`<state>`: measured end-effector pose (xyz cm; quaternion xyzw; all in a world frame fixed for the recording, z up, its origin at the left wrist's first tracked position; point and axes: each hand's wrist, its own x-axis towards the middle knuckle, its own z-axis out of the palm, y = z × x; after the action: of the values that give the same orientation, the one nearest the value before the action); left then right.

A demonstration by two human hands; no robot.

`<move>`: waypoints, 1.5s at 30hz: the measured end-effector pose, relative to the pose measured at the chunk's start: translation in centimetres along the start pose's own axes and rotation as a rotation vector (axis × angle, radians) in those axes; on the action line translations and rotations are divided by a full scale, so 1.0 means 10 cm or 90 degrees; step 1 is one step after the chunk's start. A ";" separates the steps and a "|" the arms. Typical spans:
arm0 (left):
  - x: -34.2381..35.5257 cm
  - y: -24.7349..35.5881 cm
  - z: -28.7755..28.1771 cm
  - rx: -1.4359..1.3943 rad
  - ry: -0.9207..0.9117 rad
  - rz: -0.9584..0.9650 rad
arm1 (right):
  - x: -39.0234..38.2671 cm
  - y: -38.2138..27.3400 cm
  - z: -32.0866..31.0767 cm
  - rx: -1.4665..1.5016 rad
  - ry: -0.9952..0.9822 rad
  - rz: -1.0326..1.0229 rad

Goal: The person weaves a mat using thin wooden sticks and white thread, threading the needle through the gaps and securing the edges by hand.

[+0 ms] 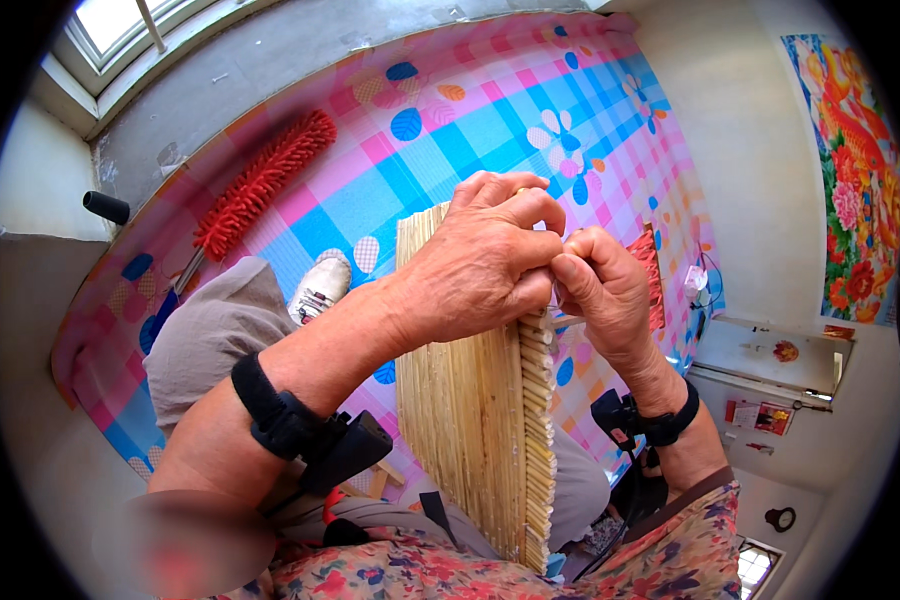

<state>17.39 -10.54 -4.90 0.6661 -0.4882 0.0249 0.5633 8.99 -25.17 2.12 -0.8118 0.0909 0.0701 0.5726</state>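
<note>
Over my lap, my left hand (485, 262) and right hand (600, 290) pinch the straw mat (470, 400) at its far end, stalks crosswise, mat running lengthwise away from me.

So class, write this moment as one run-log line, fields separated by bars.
left hand: grips top of straw mat | right hand: pinches at mat's edge | mat: upright on lap | behind: red duster on checked cloth
</note>
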 end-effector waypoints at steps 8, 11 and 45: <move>-0.02 -0.04 -0.02 -0.010 -0.055 0.022 | -0.13 -0.14 -0.13 -0.097 0.071 -0.149; -0.03 -0.07 -0.01 -0.192 0.007 -0.089 | -0.44 -0.37 -0.06 -0.068 0.286 -0.042; -0.50 0.18 0.59 -0.282 0.096 -0.399 | -1.17 0.16 0.30 -0.125 0.109 0.196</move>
<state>10.49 -11.75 -8.66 0.6414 -0.2119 -0.2059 0.7080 -2.79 -22.11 2.18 -0.8432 0.2554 0.0960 0.4632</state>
